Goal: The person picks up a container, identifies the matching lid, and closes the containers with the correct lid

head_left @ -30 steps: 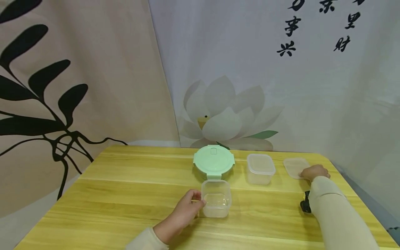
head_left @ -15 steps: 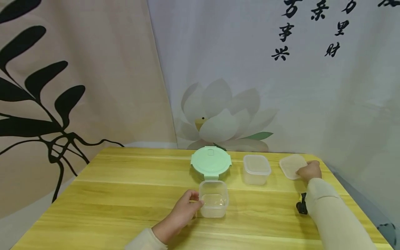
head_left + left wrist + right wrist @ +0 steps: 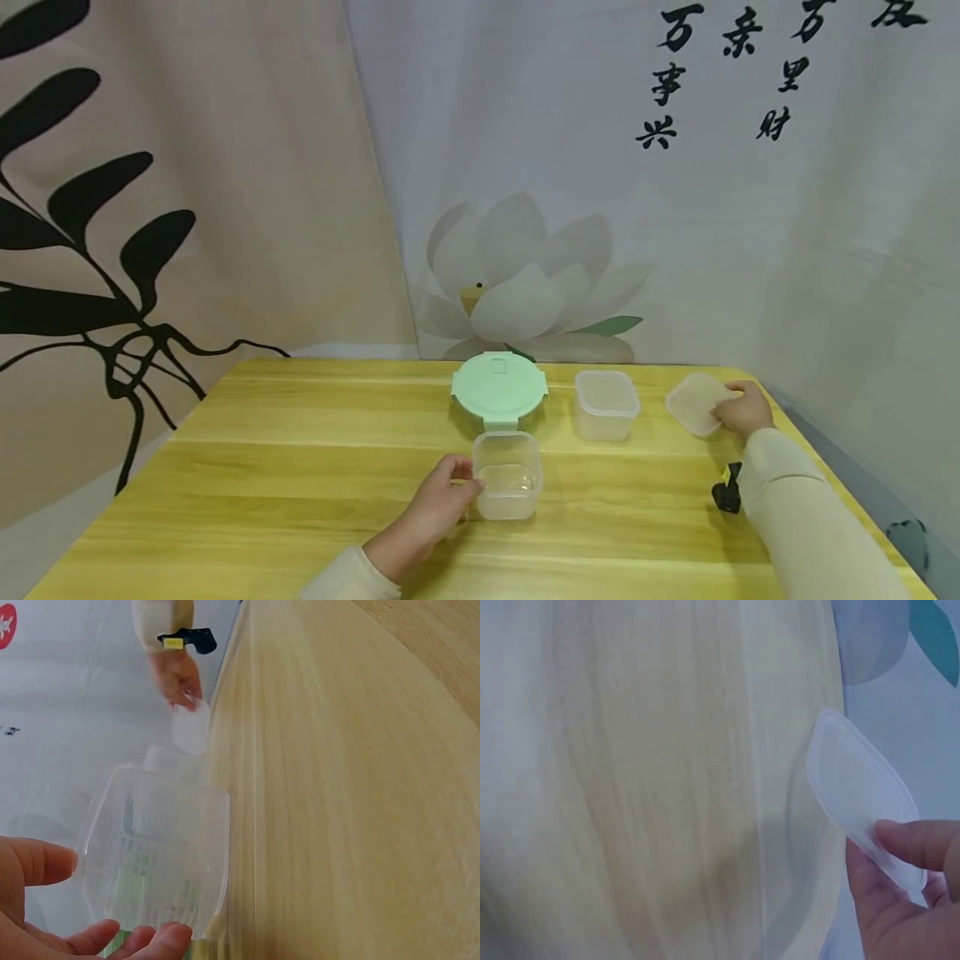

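My left hand point(image 3: 438, 504) holds the left side of a small clear plastic food container point(image 3: 510, 492), which stands lidless on the table. In the left wrist view the thumb point(image 3: 46, 862) is at one side of the container's rim and the fingertips are at another. At the far right my right hand point(image 3: 744, 412) pinches a translucent square lid point(image 3: 692, 406) by its edge. The right wrist view shows the lid point(image 3: 862, 784) tilted above the wood, thumb on one face and fingers behind it.
A round container with a mint-green lid point(image 3: 499, 385) stands directly behind the clear one. To its right is a second small plastic container with its lid on point(image 3: 606, 404). The wooden table point(image 3: 300, 467) ends at a printed cloth backdrop point(image 3: 675, 217).
My right hand has lifted the lid from the tabletop, and the lid is now tilted. My left hand stays at the clear container. The head view has shifted slightly right.
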Action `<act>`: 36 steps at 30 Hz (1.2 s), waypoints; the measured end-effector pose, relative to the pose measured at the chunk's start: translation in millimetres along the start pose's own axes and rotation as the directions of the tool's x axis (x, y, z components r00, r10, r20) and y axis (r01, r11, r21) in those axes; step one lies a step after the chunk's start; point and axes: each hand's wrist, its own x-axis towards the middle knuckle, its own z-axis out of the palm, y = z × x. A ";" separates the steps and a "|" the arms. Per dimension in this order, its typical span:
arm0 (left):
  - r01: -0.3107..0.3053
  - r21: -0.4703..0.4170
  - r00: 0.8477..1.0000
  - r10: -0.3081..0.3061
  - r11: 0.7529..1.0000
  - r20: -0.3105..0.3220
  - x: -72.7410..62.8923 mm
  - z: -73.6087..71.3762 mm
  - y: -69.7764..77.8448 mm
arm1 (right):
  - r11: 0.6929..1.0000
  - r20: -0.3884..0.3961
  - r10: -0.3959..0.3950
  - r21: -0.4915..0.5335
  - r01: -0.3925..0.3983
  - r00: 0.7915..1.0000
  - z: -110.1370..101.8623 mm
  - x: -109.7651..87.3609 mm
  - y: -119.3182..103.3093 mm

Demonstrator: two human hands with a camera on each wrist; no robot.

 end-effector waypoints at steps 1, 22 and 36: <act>0.001 0.002 1.000 -0.001 1.000 -0.001 -0.1 -0.4 -0.1 | 1.000 0.000 -0.001 0.018 0.001 1.000 -0.2 -0.9 -0.7; 0.029 0.007 0.999 -0.030 1.000 0.019 -4.4 -10.1 5.6 | 0.984 -0.019 -0.105 0.143 0.107 0.994 -8.0 -42.1 -27.0; 0.016 0.006 1.000 -0.016 1.000 -0.004 -6.5 -18.0 4.2 | 0.978 -0.001 -0.182 0.099 0.182 0.983 -4.8 -70.8 -52.1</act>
